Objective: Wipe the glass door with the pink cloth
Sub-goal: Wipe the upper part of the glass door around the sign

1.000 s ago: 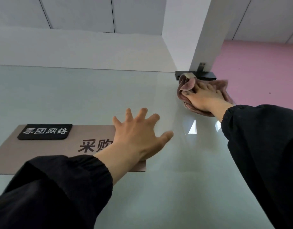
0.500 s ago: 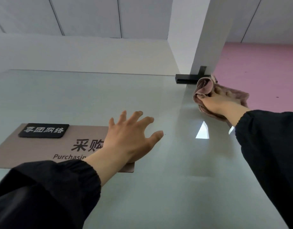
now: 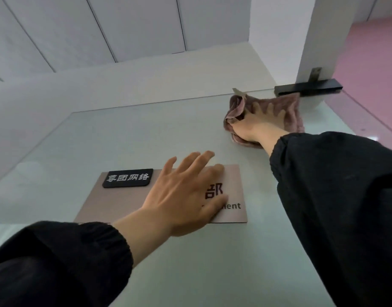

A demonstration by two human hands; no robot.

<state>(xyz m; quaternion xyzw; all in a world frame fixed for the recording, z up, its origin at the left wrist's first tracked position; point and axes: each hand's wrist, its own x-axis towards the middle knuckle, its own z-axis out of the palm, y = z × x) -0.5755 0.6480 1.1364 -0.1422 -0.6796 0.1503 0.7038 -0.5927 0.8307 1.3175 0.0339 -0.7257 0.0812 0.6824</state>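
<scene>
The frosted glass door [image 3: 133, 138] fills the middle of the head view, seen from below. My right hand [image 3: 254, 125] presses the pink cloth [image 3: 290, 111] flat against the glass near the door's top edge, fingers spread over it; the cloth's left side is bunched up. My left hand [image 3: 181, 196] lies flat with fingers apart on the door, covering part of the brown sign plate [image 3: 232, 180].
A black metal clamp [image 3: 308, 87] holds the door's top right corner under a white pillar [image 3: 285, 36]. A black label [image 3: 127, 177] sits on the sign's upper left. A pink wall [image 3: 372, 69] lies to the right, white ceiling panels above.
My right hand has slid the cloth leftward along the top edge, away from the clamp. The view has swung, and my left hand now lies on the sign's middle instead of its right end.
</scene>
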